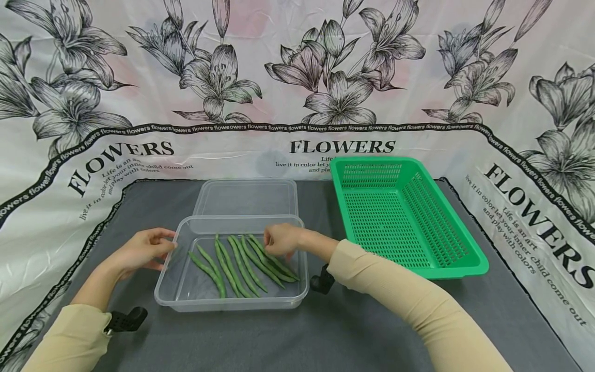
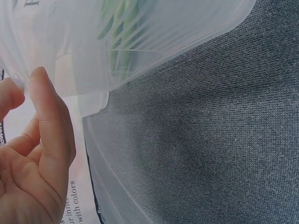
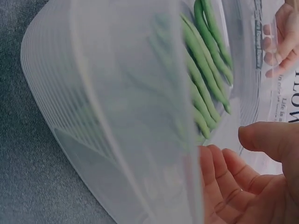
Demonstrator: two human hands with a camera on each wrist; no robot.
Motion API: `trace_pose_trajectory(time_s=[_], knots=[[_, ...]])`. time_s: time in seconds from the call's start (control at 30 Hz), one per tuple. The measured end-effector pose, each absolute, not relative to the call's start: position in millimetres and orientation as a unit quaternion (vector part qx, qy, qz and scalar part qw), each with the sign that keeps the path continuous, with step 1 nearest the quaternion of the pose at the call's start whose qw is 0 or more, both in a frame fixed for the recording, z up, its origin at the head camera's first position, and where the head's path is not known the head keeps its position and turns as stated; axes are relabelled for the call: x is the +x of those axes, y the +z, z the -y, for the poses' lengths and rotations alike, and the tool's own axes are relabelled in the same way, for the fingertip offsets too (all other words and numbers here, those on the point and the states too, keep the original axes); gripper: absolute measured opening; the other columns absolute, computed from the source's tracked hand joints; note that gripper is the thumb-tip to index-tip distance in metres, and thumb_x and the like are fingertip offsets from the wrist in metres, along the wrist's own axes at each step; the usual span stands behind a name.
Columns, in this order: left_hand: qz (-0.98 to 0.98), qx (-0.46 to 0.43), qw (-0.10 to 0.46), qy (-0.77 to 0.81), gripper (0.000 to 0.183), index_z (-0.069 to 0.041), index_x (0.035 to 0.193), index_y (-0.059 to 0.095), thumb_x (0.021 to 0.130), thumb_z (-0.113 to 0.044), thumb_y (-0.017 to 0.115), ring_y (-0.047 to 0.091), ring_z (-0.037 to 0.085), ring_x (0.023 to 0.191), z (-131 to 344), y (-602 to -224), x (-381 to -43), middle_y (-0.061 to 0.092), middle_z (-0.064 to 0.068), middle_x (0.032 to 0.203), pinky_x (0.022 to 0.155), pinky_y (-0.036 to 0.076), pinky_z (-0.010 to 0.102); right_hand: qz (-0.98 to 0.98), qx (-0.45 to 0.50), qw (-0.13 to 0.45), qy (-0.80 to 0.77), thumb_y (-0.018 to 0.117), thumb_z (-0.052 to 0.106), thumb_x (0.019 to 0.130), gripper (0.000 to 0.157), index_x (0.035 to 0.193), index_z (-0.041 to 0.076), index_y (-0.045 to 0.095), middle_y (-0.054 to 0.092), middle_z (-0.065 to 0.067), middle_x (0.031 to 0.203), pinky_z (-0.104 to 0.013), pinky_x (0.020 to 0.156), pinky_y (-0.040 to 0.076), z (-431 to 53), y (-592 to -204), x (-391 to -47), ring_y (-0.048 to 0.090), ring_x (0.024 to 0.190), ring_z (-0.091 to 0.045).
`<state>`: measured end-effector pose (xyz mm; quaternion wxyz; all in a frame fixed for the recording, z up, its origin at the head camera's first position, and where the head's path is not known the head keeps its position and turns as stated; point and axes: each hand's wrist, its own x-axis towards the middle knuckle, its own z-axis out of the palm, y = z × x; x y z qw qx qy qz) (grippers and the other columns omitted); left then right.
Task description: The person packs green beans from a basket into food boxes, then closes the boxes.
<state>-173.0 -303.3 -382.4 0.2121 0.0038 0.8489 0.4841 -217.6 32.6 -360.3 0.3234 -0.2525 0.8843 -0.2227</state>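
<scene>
A clear plastic container (image 1: 232, 305) stands on the grey cloth with several green beans (image 1: 244, 263) laid side by side on its bottom. My left hand (image 1: 144, 250) pinches the container's left rim between thumb and fingers; the left wrist view shows the fingertips (image 2: 39, 77) at the wall. Inside the container, my right hand (image 1: 281, 240) is lowered at the far ends of the rightmost beans. Seen from the right wrist, the right hand (image 3: 252, 182) has its thumb apart from loosely bent fingers, nothing between them, close to the bean tips (image 3: 205, 133).
Behind the container lies a flat clear lid (image 1: 246, 199). A green perforated basket (image 1: 474, 269) stands to the right, near the right forearm. The floral cloth (image 1: 344, 103) rises at the back and sides. Black wrist cameras (image 1: 127, 320) sit at both cuffs.
</scene>
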Motion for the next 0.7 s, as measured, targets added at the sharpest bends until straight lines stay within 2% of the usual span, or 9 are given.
trace_pose_trajectory(time_s=[0.1, 0.23, 0.5, 0.7], knots=[[-0.848, 0.003, 0.214, 0.484, 0.058, 0.004, 0.136, 0.034, 0.093, -0.029, 0.055, 0.055, 0.022, 0.087, 304, -383, -173, 0.054, 0.022, 0.113, 0.069, 0.056, 0.035, -0.885, -0.261, 0.314, -0.222, 0.05, 0.014, 0.094, 0.01, 0.102, 0.009, 0.053, 0.063, -0.009, 0.099, -0.037, 0.06, 0.056, -34, -359, -221, 0.061, 0.061, -0.024], [-0.848, 0.004, 0.215, 0.484, 0.058, 0.004, 0.136, 0.033, 0.093, -0.029, 0.055, 0.055, 0.022, 0.087, 304, -383, -174, 0.054, 0.021, 0.113, 0.069, 0.056, 0.035, -0.883, -0.271, 0.3, -0.236, 0.048, 0.015, 0.096, 0.015, 0.106, 0.006, 0.055, 0.063, -0.011, 0.099, -0.032, 0.057, 0.055, -38, -353, -228, 0.064, 0.076, -0.032], [-0.846, 0.01, 0.217, 0.487, 0.058, 0.006, 0.135, 0.033, 0.093, -0.028, 0.055, 0.055, 0.021, 0.086, 302, -381, -173, 0.054, 0.021, 0.112, 0.069, 0.056, 0.035, -0.891, -0.259, 0.26, -0.268, 0.046, 0.016, 0.097, 0.021, 0.111, 0.004, 0.056, 0.063, -0.013, 0.095, -0.033, 0.062, 0.054, -51, -339, -242, 0.063, 0.08, -0.027], [-0.846, 0.023, 0.229, 0.482, 0.061, 0.006, 0.136, 0.032, 0.092, -0.027, 0.057, 0.057, 0.021, 0.085, 307, -380, -177, 0.056, 0.019, 0.104, 0.07, 0.055, 0.037, -0.906, -0.221, 0.226, -0.28, 0.044, 0.018, 0.097, 0.025, 0.113, 0.002, 0.057, 0.063, -0.011, 0.095, -0.032, 0.065, 0.056, -62, -335, -258, 0.064, 0.083, -0.025]])
